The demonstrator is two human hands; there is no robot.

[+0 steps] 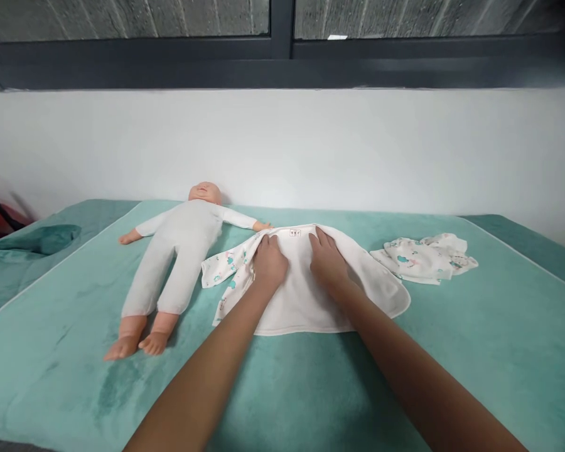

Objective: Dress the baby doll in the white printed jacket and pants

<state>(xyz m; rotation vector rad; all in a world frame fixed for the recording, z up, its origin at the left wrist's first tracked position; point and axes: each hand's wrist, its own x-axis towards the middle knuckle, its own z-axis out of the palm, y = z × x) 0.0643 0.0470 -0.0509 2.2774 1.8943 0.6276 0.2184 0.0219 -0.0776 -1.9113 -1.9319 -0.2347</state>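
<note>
My left hand (270,261) and right hand (328,256) rest apart on the shirt (301,304), whether gripping I can't tell, and an uneven tug could bunch it.

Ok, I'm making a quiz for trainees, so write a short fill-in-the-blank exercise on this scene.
The doll lies to the ____ of the shirt.
Of the left hand and right hand, ____ touch the shirt.
The doll's feet are ____.
The bunched patterned cloth lies nearer the ____ hand.

Missing words: left; both; bare; right.
</note>
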